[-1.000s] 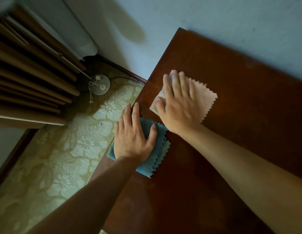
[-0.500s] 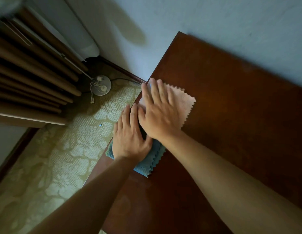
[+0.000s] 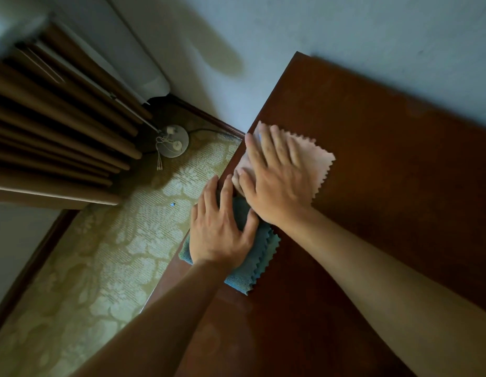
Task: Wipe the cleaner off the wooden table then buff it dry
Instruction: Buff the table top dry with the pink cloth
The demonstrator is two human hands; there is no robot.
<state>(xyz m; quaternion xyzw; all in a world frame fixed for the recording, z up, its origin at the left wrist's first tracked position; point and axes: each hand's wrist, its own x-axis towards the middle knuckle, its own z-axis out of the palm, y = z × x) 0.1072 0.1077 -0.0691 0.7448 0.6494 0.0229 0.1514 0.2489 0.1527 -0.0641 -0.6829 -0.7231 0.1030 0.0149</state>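
Here, pink cloth [image 3: 315,164] under flat right hand [image 3: 277,183], blue cloth [image 3: 252,257] under flat left hand [image 3: 220,235].

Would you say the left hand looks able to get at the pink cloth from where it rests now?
Probably not freely. The left hand lies flat on the blue cloth, close beside the pink cloth, but the right hand lies flat over most of the pink one, leaving only its far zigzag edge bare.
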